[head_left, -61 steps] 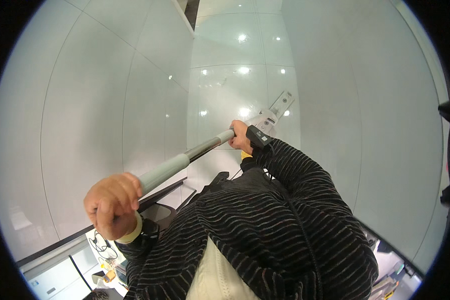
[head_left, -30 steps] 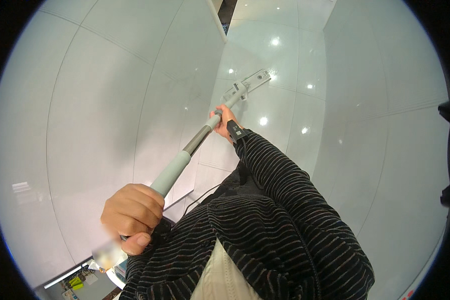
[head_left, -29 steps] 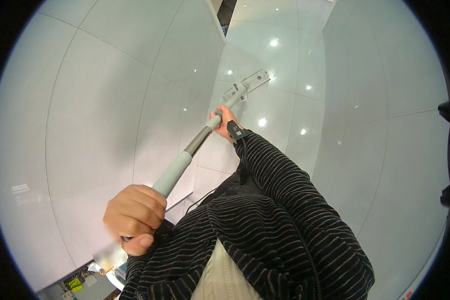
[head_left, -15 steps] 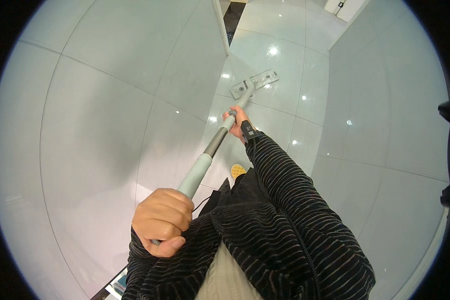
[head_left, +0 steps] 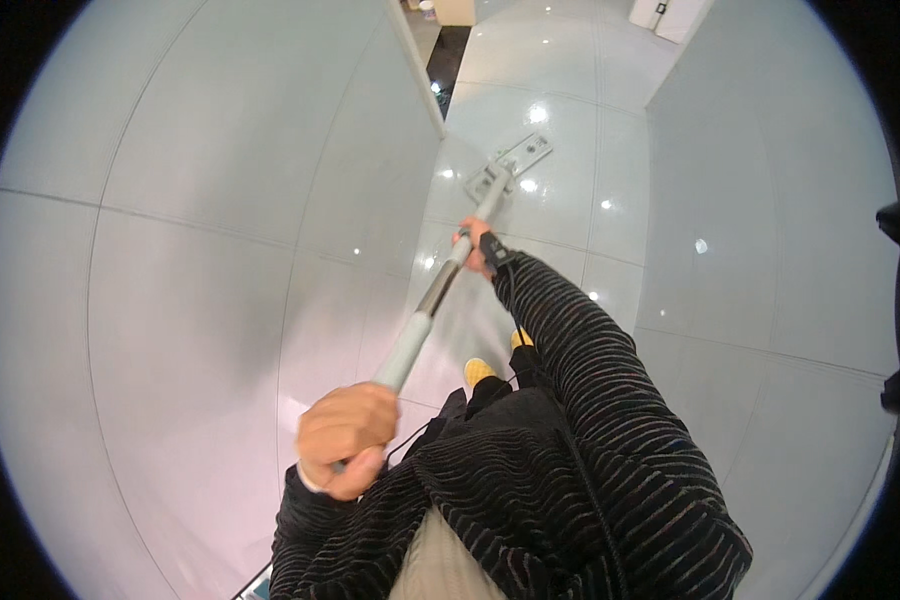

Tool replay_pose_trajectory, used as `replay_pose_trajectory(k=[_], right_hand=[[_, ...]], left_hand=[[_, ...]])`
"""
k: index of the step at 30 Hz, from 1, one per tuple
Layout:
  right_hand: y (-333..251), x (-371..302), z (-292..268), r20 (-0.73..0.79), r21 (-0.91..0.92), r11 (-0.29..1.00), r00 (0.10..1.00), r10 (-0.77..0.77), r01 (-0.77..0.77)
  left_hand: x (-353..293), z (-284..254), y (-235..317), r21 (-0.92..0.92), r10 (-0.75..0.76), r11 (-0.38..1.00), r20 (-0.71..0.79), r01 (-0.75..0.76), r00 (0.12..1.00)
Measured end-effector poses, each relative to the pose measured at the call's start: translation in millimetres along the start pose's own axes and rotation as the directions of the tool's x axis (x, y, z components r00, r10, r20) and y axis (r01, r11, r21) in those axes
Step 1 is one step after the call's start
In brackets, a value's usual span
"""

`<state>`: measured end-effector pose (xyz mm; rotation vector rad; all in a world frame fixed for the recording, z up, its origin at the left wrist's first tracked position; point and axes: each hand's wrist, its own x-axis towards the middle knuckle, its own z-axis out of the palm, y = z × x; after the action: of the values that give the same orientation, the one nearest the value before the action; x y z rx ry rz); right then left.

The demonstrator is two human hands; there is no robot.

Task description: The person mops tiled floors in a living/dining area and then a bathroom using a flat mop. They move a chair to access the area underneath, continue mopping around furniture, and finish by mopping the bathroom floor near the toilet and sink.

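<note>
left grip (head_left: 350, 440) clenched on mop (head_left: 436, 292) top | right grip (head_left: 473, 244) round it lower down | mop head (head_left: 515, 165) on floor (head_left: 555, 215), near left wall's (head_left: 200, 300) end | risk: wide leftward swing could clip wall; glossy floor could let shoes (head_left: 479, 372) slip

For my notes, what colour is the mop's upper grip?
The upper grip is pale greenish grey; head view.

Pale-grey, metal-banded tubular mop pole (head_left: 404, 350): upper end mostly hidden inside the bare left hand (head_left: 348, 432), itself blurred.
Yellow rounded shoes (head_left: 478, 372): right of the pole, heels covered.
Pale rectangular mop head (head_left: 532, 151): pole's far end, markings unreadable.
</note>
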<state>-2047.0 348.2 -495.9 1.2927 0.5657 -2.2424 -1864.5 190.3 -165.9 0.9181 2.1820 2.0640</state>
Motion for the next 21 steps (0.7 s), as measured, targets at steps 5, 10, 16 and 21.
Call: replay_pose_trajectory(k=[5,10,16,21], right_hand=[[44,-99,6,0.133,0.029,0.976,0.969,0.208,-0.214],[18,-169,-36,0.149,-0.025,0.969,0.957,0.248,-0.248],[2,-198,-72,0.040,-0.130,0.959,0.966,0.257,-0.250],[-17,-166,-73,-0.200,-0.011,0.998,0.978,0.053,-0.056]], left_hand=[[17,-40,85,-0.186,0.230,0.949,-0.137,-0.253,0.963],[42,-56,103,-0.215,0.130,0.959,-0.245,-0.185,0.961],[52,-71,73,-0.442,0.065,0.882,-0.234,-0.165,0.970],[99,-74,27,-0.504,-0.042,0.861,-0.214,-0.073,0.976]])
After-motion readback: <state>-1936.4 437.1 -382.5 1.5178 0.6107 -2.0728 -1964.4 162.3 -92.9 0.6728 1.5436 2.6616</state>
